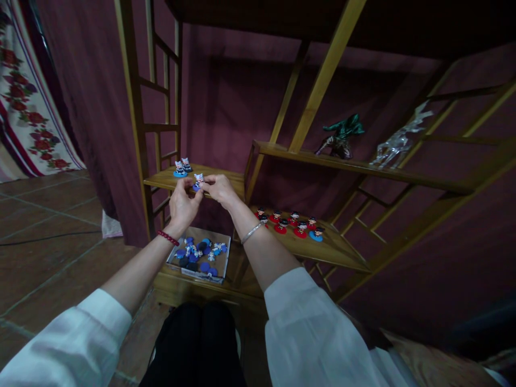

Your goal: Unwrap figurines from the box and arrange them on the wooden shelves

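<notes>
Between my two hands, at the front edge of the small left shelf (161,178), is a white-headed figurine (198,180) on a purple-blue base. The fingers of my right hand (220,189) pinch it from the right side. My left hand (183,204) has its fingers curled round the base from the left and below. Two similar figurines (182,166) stand farther back on the same shelf, at least one on a blue base. Below my wrists sits a shallow open box (226,258) with loose figurines and blue, purple and black discs.
On the lower right shelf (338,252) stand several dark-haired figurines (300,228), mostly on red bases. A dark green statuette (344,134) and a clear glass animal figure (399,142) occupy the raised shelf. Wooden uprights (131,107) frame the left side, beside a dark red curtain (88,118).
</notes>
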Demonstrator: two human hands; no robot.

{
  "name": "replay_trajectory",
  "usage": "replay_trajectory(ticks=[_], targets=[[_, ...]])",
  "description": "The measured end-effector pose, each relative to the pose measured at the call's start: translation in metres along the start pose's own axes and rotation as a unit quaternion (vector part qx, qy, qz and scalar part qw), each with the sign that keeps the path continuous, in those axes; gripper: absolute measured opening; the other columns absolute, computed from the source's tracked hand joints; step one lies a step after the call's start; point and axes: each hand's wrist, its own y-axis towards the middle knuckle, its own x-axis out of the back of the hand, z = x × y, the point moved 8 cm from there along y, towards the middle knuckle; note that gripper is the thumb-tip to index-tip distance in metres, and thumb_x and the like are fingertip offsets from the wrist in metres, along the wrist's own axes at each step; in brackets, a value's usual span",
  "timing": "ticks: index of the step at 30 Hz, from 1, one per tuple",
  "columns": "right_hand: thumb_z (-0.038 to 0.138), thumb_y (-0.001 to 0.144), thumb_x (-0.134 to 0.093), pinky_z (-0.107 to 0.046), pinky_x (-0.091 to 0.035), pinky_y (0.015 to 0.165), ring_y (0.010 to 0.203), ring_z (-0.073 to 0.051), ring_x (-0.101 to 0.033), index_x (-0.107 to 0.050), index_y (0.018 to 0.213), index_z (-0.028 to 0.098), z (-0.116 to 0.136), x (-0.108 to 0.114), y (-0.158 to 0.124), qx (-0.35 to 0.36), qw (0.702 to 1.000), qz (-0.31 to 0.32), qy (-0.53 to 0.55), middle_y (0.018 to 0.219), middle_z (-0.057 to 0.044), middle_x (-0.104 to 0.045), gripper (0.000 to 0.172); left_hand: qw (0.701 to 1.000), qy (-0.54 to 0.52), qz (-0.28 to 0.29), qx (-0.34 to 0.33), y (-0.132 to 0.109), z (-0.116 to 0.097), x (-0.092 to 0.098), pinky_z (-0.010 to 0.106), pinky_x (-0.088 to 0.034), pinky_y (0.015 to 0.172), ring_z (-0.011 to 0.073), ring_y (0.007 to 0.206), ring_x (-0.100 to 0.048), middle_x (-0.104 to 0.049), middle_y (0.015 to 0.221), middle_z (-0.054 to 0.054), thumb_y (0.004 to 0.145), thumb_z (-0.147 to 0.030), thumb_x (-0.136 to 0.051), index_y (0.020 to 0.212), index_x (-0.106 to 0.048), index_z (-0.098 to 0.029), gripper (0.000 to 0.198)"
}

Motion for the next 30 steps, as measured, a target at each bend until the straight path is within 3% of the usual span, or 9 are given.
replay_trajectory(ticks=[10,20,30], targets=[[0.030,0.068,-0.065,-0.023,-0.048,0.067,0.073,-0.014,-0.061,-0.072,0.083,0.024,0.000,0.002,0.001,-0.006,1.000,-0.008,-0.008,0.074,0.004,-0.069,0.017,1.000,-0.001,0.019,0.023,0.005,0.003,0.002,0.027,-0.046,0.066,0.0140,0.069,-0.059,-0.065,0.093,0.005,0.071,-0.032,-0.061,0.100,-0.053,-0.018,0.034],[0.030,0.068,-0.063,-0.021,-0.044,0.061,0.071,-0.014,-0.060,-0.072,0.084,0.023,0.003,0.005,0.004,-0.026,0.999,-0.015,-0.041,0.075,0.002,-0.069,0.020,0.997,0.027,0.042,0.051,0.012,-0.003,0.001,0.029,-0.045,0.077,0.0181,0.088,-0.062,-0.067,0.097,0.005,0.071,-0.030,-0.062,0.105,-0.051,-0.019,0.038],[0.032,0.067,-0.065,-0.021,-0.045,0.064,0.073,-0.013,-0.061,-0.072,0.085,0.023,-0.007,0.002,0.013,-0.042,0.998,-0.025,-0.031,0.076,0.003,-0.069,0.021,0.986,0.098,0.100,0.085,0.019,-0.003,-0.001,0.030,-0.044,0.073,0.0207,0.088,-0.062,-0.068,0.096,0.003,0.071,-0.034,-0.060,0.093,-0.057,-0.024,0.024]])
